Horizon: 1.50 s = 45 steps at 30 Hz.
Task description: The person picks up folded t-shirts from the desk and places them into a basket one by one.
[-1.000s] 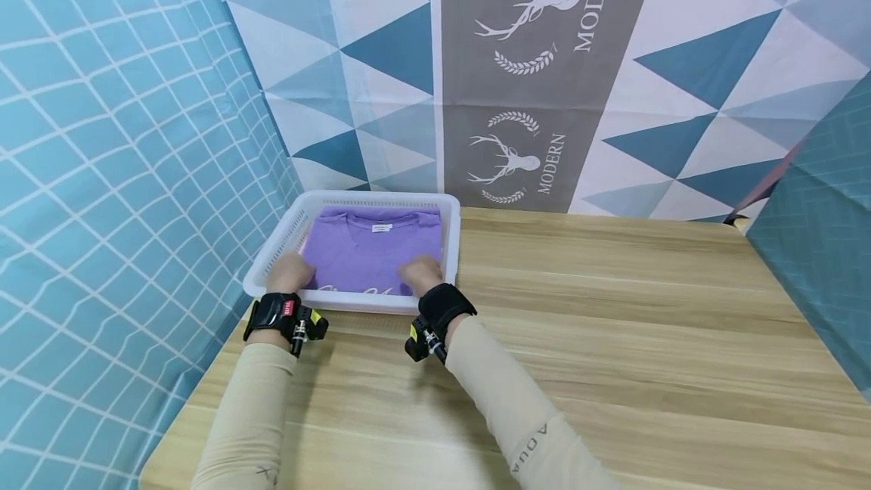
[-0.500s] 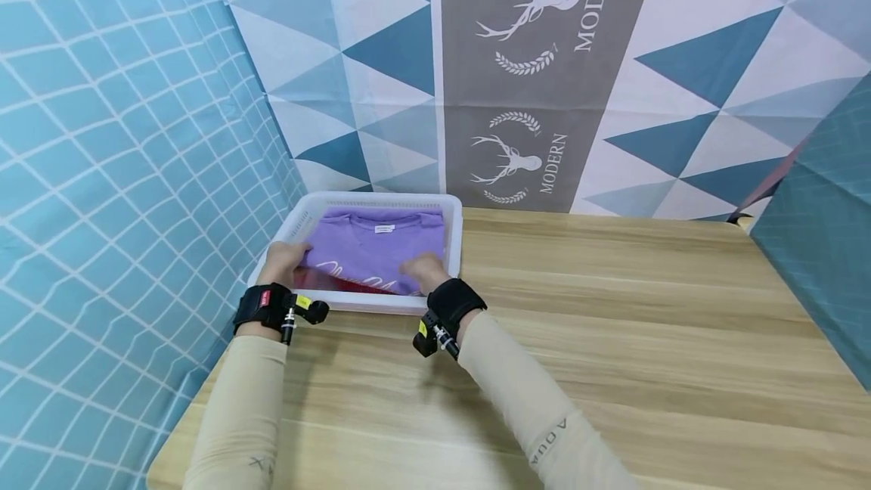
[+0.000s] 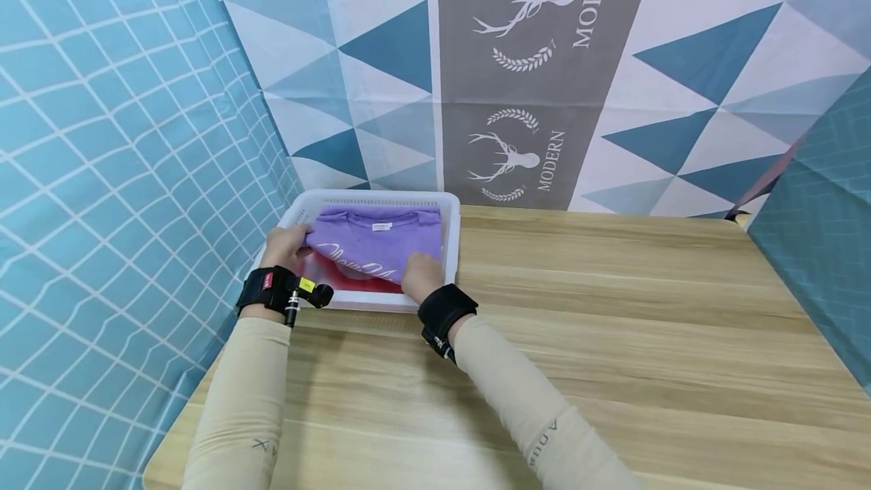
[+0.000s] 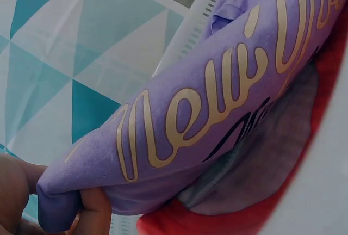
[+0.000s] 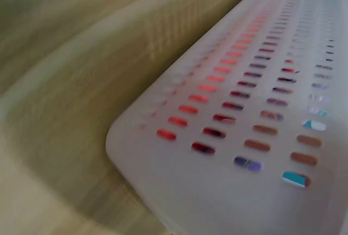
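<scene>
A folded purple T-shirt [image 3: 377,242] with light script lettering lies in a white plastic basket [image 3: 367,301]. My left hand [image 3: 280,246] pinches its near left corner; in the left wrist view the cloth [image 4: 185,104] is lifted and wraps between thumb and fingers. At the near right corner, my right hand [image 3: 422,277] grips the shirt's edge with curled fingers, largely hidden from the right wrist view by the slotted basket wall [image 5: 179,169]. Under the raised edge shows a red garment [image 4: 201,221] with a greyish patch [image 4: 255,164].
The basket stands at the back left of a wooden table [image 3: 612,324]. Behind it hangs a patterned cloth [image 3: 381,74] with triangles and deer heads. A blue gridded curtain [image 3: 122,134] runs close along the left side.
My left hand has moved up and away from the near rim, lifting the shirt's front edge and baring the red garment. The right hand stays at the near right corner, now more curled.
</scene>
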{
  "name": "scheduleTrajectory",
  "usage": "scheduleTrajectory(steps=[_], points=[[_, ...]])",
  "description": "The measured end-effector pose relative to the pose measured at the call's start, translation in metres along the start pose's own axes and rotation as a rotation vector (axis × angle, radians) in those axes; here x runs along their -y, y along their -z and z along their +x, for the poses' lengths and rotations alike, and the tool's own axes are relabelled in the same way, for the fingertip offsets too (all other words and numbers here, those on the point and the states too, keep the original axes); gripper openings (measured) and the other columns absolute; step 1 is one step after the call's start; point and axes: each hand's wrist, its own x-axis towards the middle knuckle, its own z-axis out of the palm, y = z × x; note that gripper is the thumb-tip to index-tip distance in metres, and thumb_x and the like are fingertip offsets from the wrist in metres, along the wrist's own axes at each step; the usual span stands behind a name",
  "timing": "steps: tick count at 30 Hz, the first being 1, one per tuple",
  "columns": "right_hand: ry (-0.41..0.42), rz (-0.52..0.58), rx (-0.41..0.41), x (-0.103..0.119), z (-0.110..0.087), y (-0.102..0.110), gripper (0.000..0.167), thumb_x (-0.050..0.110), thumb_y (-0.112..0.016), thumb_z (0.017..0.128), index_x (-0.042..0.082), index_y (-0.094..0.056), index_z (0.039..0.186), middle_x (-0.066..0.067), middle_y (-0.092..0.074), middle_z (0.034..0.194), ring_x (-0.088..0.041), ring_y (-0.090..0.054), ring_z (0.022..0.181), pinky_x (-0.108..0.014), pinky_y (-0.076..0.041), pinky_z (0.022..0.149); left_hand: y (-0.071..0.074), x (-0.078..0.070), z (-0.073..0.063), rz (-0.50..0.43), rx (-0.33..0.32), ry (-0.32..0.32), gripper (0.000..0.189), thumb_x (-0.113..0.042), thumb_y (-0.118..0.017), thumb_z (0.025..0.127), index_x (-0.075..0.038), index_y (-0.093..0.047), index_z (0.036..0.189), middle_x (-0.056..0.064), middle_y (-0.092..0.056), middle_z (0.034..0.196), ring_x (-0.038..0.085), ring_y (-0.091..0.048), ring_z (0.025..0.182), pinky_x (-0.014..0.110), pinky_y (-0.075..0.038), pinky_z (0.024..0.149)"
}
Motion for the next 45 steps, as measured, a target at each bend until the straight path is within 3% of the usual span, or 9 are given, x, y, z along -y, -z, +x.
scheduleTrajectory(steps=[5, 11, 14, 21, 26, 33, 39, 42, 45], points=[[0.013, -0.154, -0.025, -0.002, 0.007, -0.001, 0.015, 0.012, -0.056, 0.092, 0.01, -0.07, 0.099, -0.009, -0.073, 0.104, -0.025, -0.07, 0.096, -0.035, -0.058, 0.069, 0.004, 0.002, -0.001, 0.137, 0.013, -0.051, 0.055, -0.007, -0.052, 0.088, 0.012, -0.035, 0.137, 0.007, -0.05, 0.096, -0.002, -0.053, 0.051, 0.018, -0.053, 0.062], [0.134, -0.263, -0.09, -0.006, 0.007, 0.004, 0.017, 0.008, -0.055, 0.093, 0.012, -0.071, 0.087, -0.006, -0.073, 0.094, -0.023, -0.07, 0.089, -0.037, -0.057, 0.065, 0.02, 0.004, -0.005, 0.612, -0.019, -0.183, 0.053, -0.015, -0.057, 0.083, 0.017, -0.049, 0.124, 0.017, -0.058, 0.098, 0.009, -0.054, 0.062, 0.021, -0.048, 0.059], [0.22, -0.288, -0.12, -0.01, 0.006, 0.007, 0.02, 0.006, -0.055, 0.092, 0.011, -0.071, 0.081, -0.005, -0.073, 0.087, -0.022, -0.07, 0.085, -0.039, -0.057, 0.067, 0.025, 0.002, -0.007, 0.736, -0.007, -0.236, 0.053, -0.015, -0.061, 0.082, 0.021, -0.05, 0.12, 0.023, -0.06, 0.097, 0.014, -0.056, 0.065, 0.021, -0.044, 0.053], [0.399, -0.315, -0.239, -0.012, 0.002, 0.019, 0.024, 0.003, -0.056, 0.09, 0.01, -0.066, 0.07, 0.001, -0.059, 0.064, -0.012, -0.062, 0.065, -0.034, -0.056, 0.057, 0.036, -0.003, -0.009, 0.815, 0.017, -0.273, 0.051, -0.015, -0.062, 0.084, 0.023, -0.05, 0.116, 0.025, -0.061, 0.094, 0.016, -0.058, 0.066, 0.022, -0.043, 0.054], [0.427, -0.335, -0.274, -0.007, -0.003, 0.033, 0.026, 0.002, -0.055, 0.091, 0.009, -0.067, 0.068, 0.004, -0.044, 0.059, -0.009, -0.049, 0.059, -0.033, -0.056, 0.055, 0.043, -0.007, -0.008, 0.834, 0.048, -0.267, 0.05, -0.017, -0.061, 0.085, 0.023, -0.051, 0.113, 0.015, -0.057, 0.08, 0.013, -0.05, 0.059, 0.025, -0.041, 0.053], [0.44, -0.325, -0.172, -0.008, -0.009, 0.035, 0.019, 0.004, -0.057, 0.089, 0.008, -0.071, 0.076, -0.002, -0.067, 0.072, -0.014, -0.062, 0.069, -0.035, -0.057, 0.06, 0.044, 0.003, -0.011, 0.858, 0.044, -0.287, 0.053, -0.016, -0.065, 0.083, 0.023, -0.049, 0.114, 0.021, -0.058, 0.085, 0.018, -0.054, 0.064, 0.026, -0.042, 0.054], [0.471, -0.296, -0.037, -0.015, -0.01, 0.023, 0.015, 0.001, -0.059, 0.088, 0.007, -0.067, 0.077, -0.003, -0.068, 0.077, -0.011, -0.055, 0.068, -0.032, -0.056, 0.062, 0.044, 0.02, -0.015, 1.031, 0.074, -0.333, 0.054, -0.017, -0.069, 0.08, 0.023, -0.051, 0.112, 0.031, -0.057, 0.097, 0.031, -0.055, 0.079, 0.032, -0.045, 0.063], [0.454, -0.278, -0.005, -0.016, -0.008, 0.023, 0.013, 0.002, -0.059, 0.088, 0.006, -0.067, 0.078, -0.005, -0.07, 0.081, -0.012, -0.055, 0.069, -0.034, -0.057, 0.066, 0.043, 0.021, -0.02, 1.073, 0.089, -0.366, 0.05, -0.011, -0.069, 0.075, 0.022, -0.052, 0.109, 0.031, -0.058, 0.096, 0.033, -0.056, 0.078, 0.035, -0.046, 0.063], [0.435, -0.251, 0.017, -0.016, -0.007, 0.028, 0.017, 0.002, -0.055, 0.089, 0.006, -0.065, 0.077, -0.008, -0.071, 0.085, -0.014, -0.056, 0.071, -0.038, -0.059, 0.068, 0.04, 0.012, -0.027, 1.097, 0.044, -0.417, 0.045, -0.005, -0.067, 0.072, 0.022, -0.054, 0.106, 0.033, -0.06, 0.093, 0.034, -0.058, 0.072, 0.033, -0.046, 0.056]])
